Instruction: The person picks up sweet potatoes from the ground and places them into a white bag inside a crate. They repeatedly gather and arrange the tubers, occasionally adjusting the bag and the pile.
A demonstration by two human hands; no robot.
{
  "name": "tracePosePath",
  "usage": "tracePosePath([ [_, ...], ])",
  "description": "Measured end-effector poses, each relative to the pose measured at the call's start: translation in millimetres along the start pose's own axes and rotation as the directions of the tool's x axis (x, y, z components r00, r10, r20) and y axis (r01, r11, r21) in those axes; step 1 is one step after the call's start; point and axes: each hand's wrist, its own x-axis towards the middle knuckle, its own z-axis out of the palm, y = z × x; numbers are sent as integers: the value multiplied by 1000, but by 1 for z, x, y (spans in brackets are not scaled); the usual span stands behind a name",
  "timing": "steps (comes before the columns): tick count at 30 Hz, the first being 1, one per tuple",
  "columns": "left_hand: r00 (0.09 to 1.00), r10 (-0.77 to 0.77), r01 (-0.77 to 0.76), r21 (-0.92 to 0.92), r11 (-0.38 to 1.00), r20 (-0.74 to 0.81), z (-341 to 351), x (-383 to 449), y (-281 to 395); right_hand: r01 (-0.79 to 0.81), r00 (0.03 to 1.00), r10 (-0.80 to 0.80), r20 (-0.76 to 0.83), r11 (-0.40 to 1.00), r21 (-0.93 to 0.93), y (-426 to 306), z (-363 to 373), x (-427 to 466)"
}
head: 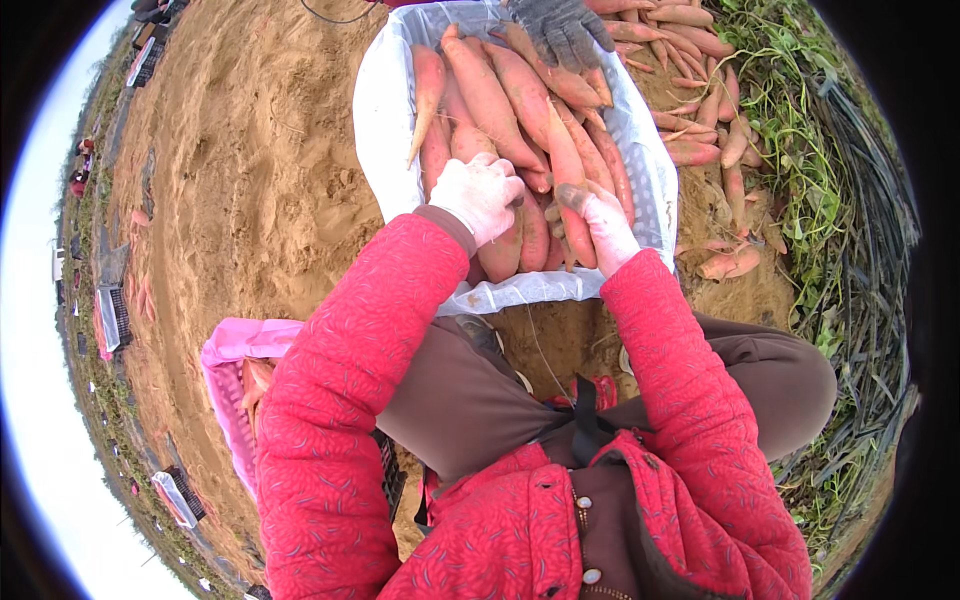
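Before me stands a crate with a white liner (386, 127), full of sweet potatoes (487, 97) lying lengthwise. My right hand (609, 225), in a pale glove with dirty fingertips, grips one long sweet potato (568, 150) near the crate's near right corner. Its thin tip points away from me. My left hand (480, 196), gloved the same way, is over the sweet potatoes at the near left. Its fingers curl downward, and whether they hold one is hidden. At the far rim, another person's dark-gloved hand (566, 34) rests on the crate's contents.
Loose sweet potatoes (679, 37) lie on the soil to the right, beside green vines (802, 187). A pink-lined crate (225, 352) with sweet potatoes stands by my left arm. Further lined crates (112, 319) stand across the sandy field (300, 150) at left.
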Motion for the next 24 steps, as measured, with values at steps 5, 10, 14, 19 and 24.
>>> tracePosePath([
  [5, 935, -274, 200, -302, 932, -225, -5, -4, -13, 120, 992, -103, 66, 701, -703, 10, 20, -1],
  [10, 808, -582, 520, -357, 776, -88, -10, -1, -6, 87, 975, -223, 16, 313, -946, 12, 31, -4],
  [14, 829, -547, 509, -249, 824, -115, -14, 4, -2, 89, 990, -136, 28, 462, -882, 13, 28, 3],
  [19, 921, -277, 280, -28, 960, -273, -4, 14, -6, 185, 980, -183, 74, 724, -664, 18, 24, 6],
  [24, 913, -17, 22, 9, 1000, -408, 16, 19, -6, 71, 983, -182, 30, 224, -972, 15, 30, 2],
])
